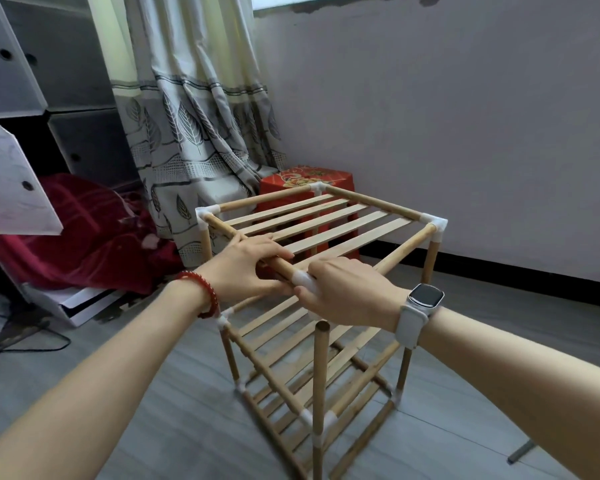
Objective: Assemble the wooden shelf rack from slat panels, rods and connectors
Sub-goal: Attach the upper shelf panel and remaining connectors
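The wooden shelf rack [326, 358] stands on the floor with lower slat shelves joined by white connectors. Its top slat panel [326, 223] is tilted, its near corner lifted. My left hand [246, 265] grips the panel's near-left rod. My right hand [347, 292] grips the white corner connector [302, 278] at that near corner. Below it a bare upright rod [321, 368] stands free, its top end apart from the connector. The other three top corners sit on their uprights.
A red patterned box [291, 180] stands behind the rack against the wall. A leaf-print curtain [194, 126] hangs at the left. A red blanket [84, 230] lies under a white cabinet [18, 81]. Black cables [21, 341] trail on the grey floor.
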Demonstrator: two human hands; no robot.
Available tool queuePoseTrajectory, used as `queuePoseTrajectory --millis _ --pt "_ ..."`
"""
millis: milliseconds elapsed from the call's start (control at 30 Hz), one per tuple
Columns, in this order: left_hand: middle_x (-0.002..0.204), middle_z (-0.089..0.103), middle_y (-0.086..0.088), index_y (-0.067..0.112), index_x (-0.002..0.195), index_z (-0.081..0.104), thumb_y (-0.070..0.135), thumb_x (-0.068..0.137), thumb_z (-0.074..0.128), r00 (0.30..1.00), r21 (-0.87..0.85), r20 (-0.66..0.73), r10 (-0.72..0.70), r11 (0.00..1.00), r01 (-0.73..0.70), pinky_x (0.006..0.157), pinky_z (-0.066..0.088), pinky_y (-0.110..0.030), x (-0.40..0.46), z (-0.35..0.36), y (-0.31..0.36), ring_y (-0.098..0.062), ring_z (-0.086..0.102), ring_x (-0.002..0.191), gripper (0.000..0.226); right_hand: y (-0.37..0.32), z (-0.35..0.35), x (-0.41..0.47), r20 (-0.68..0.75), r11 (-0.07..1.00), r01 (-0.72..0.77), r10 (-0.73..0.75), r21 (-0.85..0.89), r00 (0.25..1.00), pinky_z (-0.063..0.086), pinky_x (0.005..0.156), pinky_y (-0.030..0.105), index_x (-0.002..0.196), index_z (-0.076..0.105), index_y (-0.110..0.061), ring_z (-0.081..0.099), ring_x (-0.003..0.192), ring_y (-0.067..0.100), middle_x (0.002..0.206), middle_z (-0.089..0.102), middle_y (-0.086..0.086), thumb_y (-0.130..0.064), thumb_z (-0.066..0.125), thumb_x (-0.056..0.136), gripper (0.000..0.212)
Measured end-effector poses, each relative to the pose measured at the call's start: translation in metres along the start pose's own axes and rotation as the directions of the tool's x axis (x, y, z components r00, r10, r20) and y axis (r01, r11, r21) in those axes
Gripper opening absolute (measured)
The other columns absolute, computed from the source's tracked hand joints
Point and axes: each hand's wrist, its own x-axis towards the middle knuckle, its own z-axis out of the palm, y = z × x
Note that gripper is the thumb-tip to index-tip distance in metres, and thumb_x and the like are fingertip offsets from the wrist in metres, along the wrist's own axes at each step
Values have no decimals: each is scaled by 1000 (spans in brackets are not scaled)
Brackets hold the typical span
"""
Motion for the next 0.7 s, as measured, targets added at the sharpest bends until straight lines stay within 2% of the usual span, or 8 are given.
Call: queuePoseTrajectory --millis 67,133,233,300,400,500,633,700 --pt "139 41 13 34 126 56 40 76 75 1000 14 13 -10 1000 10 115 18 -41 1 0 -3 -14 29 135 54 -1 0 0 -16 1000 1 -1 -10 1000 24 45 19 69 34 -28 40 52 8 66 45 -8 -40 42 95 30" --pt "137 47 8 28 127 56 36 79 73 998 93 -27 48 995 -45 116 14 -42 -1 5 -2 -17 36 131 52 -2 -2 -1 -1 999 3 -3 -37 1000 24 46 20 74 37 -26 38 53 9 66 44 -8 -38 40 96 25" --pt "117 60 -3 13 111 62 29 77 76 977 232 -134 168 964 -133 113 18 -56 -4 27 8 -21 51 116 39 -4 -3 -5 27 998 3 -1 -60 1000 24 45 18 68 35 -26 38 51 8 64 43 -8 -35 46 95 30" --pt "93 62 -7 7 92 60 16 75 74 954 233 -257 158 968 -97 109 25 -58 -2 43 21 -27 57 98 23 -6 -2 -7 27 997 -2 5 -77 1000 24 46 18 65 32 -25 37 52 8 63 42 -7 -33 46 95 34" --pt "68 55 -11 6 69 53 -4 66 72 901 270 -388 194 959 -91 81 44 -55 3 50 32 -34 57 71 21 -6 1 -12 30 983 39 -34 -182 999 29 56 24 71 34 -16 38 63 15 67 35 -3 -29 39 98 29" --pt "69 56 -12 6 68 55 -5 64 76 895 317 -354 272 935 -158 72 45 -49 9 46 30 -33 57 69 24 -4 -2 -16 41 960 86 -77 -267 996 38 66 32 82 34 -13 38 76 20 75 34 0 -23 34 99 20" --pt "73 57 -13 5 68 57 -5 65 77 898 297 -351 264 941 -161 73 46 -51 12 45 31 -34 57 71 23 -6 -1 -19 -31 880 69 -95 -469 995 31 66 33 99 45 -12 33 79 21 90 41 7 -19 35 98 12" --pt "73 57 -13 4 68 57 -6 67 75 893 287 -362 267 943 -166 73 45 -50 12 45 31 -34 56 70 21 -6 -3 -19 -32 884 52 -75 -464 997 29 66 34 100 47 -11 32 80 21 88 38 5 -19 38 97 12"
